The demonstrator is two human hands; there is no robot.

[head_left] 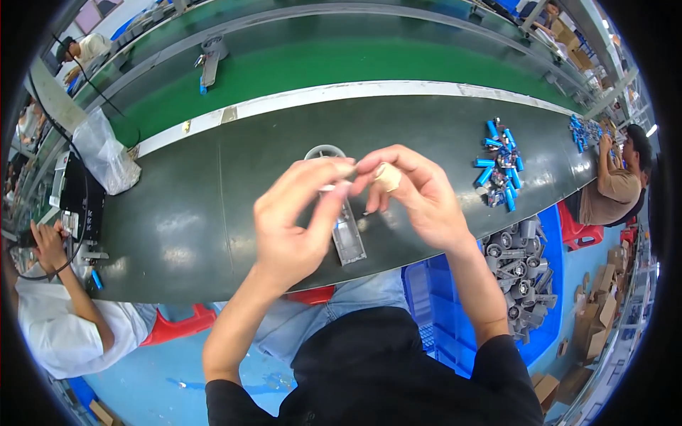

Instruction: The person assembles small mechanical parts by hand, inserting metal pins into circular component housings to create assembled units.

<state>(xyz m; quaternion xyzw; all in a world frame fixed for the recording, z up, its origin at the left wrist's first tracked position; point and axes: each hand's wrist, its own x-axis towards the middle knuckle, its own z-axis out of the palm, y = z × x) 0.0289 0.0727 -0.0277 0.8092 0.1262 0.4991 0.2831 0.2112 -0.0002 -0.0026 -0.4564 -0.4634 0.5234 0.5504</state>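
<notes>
Both my hands are raised over the dark green work table (170,206), fingertips close together. My left hand (295,216) is closed in a pinch, with a small whitish bit (327,188) showing at its fingertips. My right hand (419,199) has its index finger curled towards the thumb. A cream-coloured cover (387,177) sits at the thumb's end; whether it is worn or held is unclear. What the right fingers pinch, if anything, is hidden. Beneath my hands lies a grey plastic housing (349,241) with a round end and a long open handle, partly covered by my fingers.
Blue cylindrical cells with wiring (503,163) lie heaped on the right. A blue bin (558,284) beside me holds many grey housings (522,270). Another housing (209,67) rests on the green belt beyond the white rail (298,96). Co-workers sit left and right; a plastic bag (105,153) stands left.
</notes>
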